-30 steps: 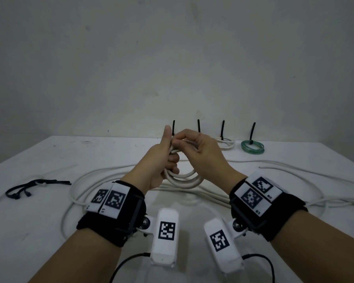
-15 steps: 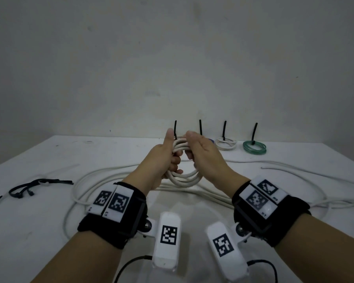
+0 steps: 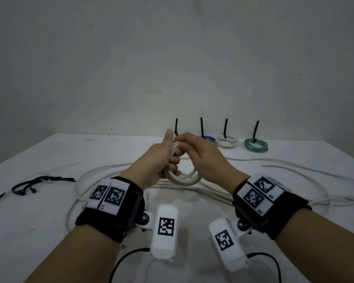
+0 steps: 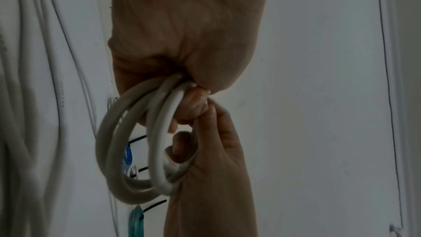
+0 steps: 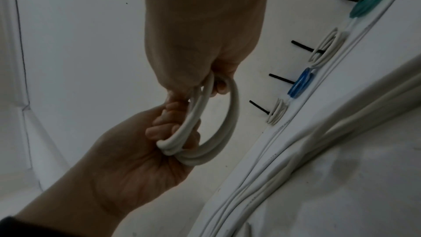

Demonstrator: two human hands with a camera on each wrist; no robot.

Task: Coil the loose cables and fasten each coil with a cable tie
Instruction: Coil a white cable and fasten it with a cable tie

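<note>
A white cable coil [image 3: 185,178] of several loops hangs between both hands above the table. My left hand [image 3: 168,160] grips its left side, fingers curled through the loops and thumb upright. My right hand [image 3: 194,146] holds the top of the coil, its fingers bent over the strands next to the left thumb. In the left wrist view the coil [image 4: 127,150] hangs from the left hand [image 4: 182,51], and the right hand [image 4: 212,150] pinches a loop. The right wrist view shows the coil [image 5: 205,132] held by both hands. A bundle of black cable ties [image 3: 35,182] lies at the far left.
Loose white cables [image 3: 119,170] sprawl across the white table [image 3: 39,231] under and beside my hands, running off right. At the back stand tied coils with upright black tie tails: a white coil [image 3: 227,141], a green coil [image 3: 255,147], a blue coil [image 3: 209,138] partly hidden. A wall is close behind.
The right hand's fingers have slid back over the top of the coil toward the left thumb. The left hand has kept its grip in nearly the same place.
</note>
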